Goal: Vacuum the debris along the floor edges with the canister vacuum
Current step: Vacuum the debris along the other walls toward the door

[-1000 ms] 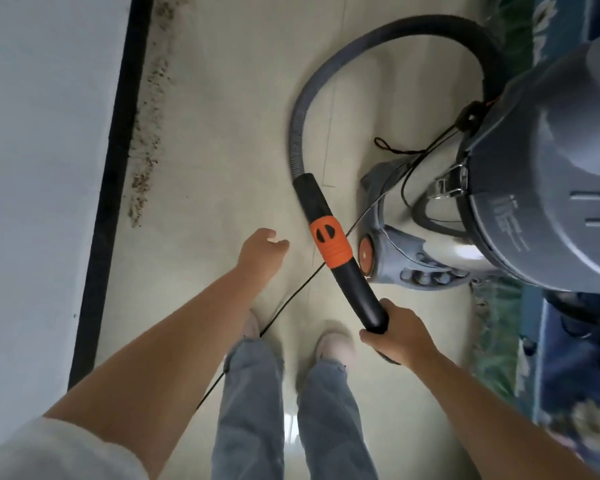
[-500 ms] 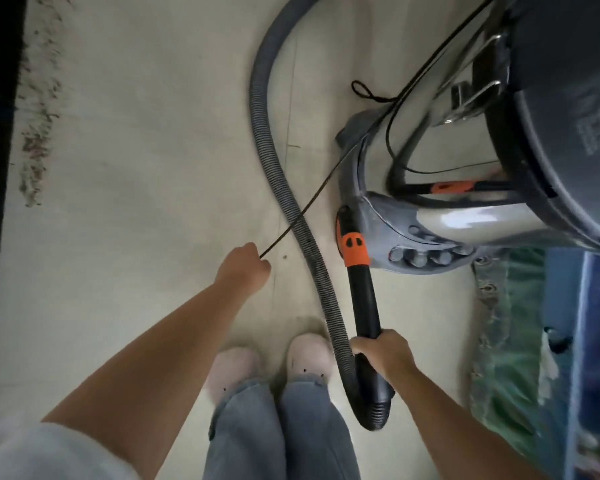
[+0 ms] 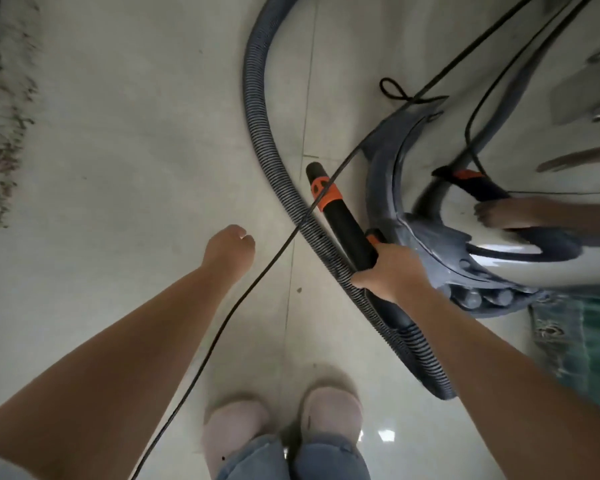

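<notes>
One ribbed grey hose (image 3: 257, 109), right hand (image 3: 392, 271) gripping smooth black wand (image 3: 350, 230)

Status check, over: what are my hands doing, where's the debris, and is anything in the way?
Right hand grips the hose handle; left hand loosely curled, holding nothing. Debris untouched along far-left edge. Power cord crosses floor between the hands.

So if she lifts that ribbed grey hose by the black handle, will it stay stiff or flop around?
Probably floppy: the hose already lies in a loose curve and doubles back below her right hand. The black handle looks rigid, so only that end should steer. The trailing loop may drag across the cord.
</notes>
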Available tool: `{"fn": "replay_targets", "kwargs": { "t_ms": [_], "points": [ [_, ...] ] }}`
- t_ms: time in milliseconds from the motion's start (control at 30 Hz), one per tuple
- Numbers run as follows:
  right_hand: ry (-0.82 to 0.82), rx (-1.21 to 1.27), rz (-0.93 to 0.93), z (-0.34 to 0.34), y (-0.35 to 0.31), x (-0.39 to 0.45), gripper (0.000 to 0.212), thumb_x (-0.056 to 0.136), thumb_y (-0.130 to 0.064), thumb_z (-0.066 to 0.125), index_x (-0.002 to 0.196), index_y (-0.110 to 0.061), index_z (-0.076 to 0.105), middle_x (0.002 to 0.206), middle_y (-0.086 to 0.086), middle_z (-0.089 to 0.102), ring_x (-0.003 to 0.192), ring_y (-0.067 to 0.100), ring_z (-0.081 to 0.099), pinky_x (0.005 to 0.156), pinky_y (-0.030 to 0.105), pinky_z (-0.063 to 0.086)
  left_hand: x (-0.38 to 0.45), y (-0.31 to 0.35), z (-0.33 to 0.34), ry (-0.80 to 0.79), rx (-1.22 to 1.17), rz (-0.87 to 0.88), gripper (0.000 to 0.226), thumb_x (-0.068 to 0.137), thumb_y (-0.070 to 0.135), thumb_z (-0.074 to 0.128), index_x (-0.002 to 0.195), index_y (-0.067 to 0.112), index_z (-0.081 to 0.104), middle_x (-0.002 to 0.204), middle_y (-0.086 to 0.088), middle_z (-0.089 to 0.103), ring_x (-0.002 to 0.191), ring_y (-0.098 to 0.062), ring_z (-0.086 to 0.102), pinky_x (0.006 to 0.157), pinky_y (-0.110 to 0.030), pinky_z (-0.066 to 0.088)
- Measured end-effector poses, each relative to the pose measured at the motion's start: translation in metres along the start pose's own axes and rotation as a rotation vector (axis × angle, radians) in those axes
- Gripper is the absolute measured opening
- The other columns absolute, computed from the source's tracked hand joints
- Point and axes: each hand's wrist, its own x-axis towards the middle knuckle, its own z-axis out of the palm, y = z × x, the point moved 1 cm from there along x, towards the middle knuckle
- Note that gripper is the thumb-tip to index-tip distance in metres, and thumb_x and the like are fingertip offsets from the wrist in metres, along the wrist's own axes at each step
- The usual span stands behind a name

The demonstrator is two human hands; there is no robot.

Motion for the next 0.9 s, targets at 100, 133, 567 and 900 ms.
{"fn": "replay_targets", "kwargs": {
  "t_ms": [100,133,567,900],
  "points": [
    [-0.065,-0.027,-0.093,-0.023,-0.024,0.000,0.024,0.072,-0.025,0.069,0.088,-0.016,0.053,0.068,-0.004,0.049,0.068,0.017,0.052,0.048,0.022,0.035,-0.013,0.017,-0.028,0.023,-0.044,-0.005,0.029,0.093,0.007,0.033,0.078,-0.004,0.055,0.095,-0.031,0.056,0.089,-0.039,0.050,0.075,-0.040,0.044],
    [-0.080,-0.027,-0.130,-0.029,-0.030,-0.003,0.022,0.072,-0.024,0.069,0.085,-0.017,0.052,0.068,-0.005,0.050,0.069,0.017,0.053,0.048,0.022,0.034,-0.016,0.023,-0.039,0.037,-0.075,-0.010,0.029,0.093,0.007,0.033,0.073,-0.002,0.051,0.096,-0.033,0.055,0.086,-0.039,0.051,0.077,-0.042,0.045],
    [0.013,0.089,-0.389,-0.090,-0.152,0.003,0.027,0.073,-0.019,0.071,0.085,-0.018,0.046,0.070,-0.004,0.050,0.066,0.017,0.050,0.052,0.023,0.033,0.019,0.087,-0.174,0.034,-0.678,-0.114,0.040,0.097,0.045,0.038,0.090,0.007,0.049,0.098,-0.011,0.061,0.078,-0.023,0.064,0.068,-0.027,0.052],
    [-0.118,0.331,-0.217,-0.107,-0.201,0.012,0.040,0.075,-0.006,0.071,0.111,-0.010,0.053,0.086,0.002,0.057,0.089,0.023,0.057,0.075,0.027,0.046,0.021,0.110,-0.236,-0.105,-0.760,-0.062,0.058,0.093,0.047,0.044,0.135,0.007,0.041,0.122,-0.009,0.056,0.112,-0.019,0.055,0.095,-0.033,0.046]
  ]
}}
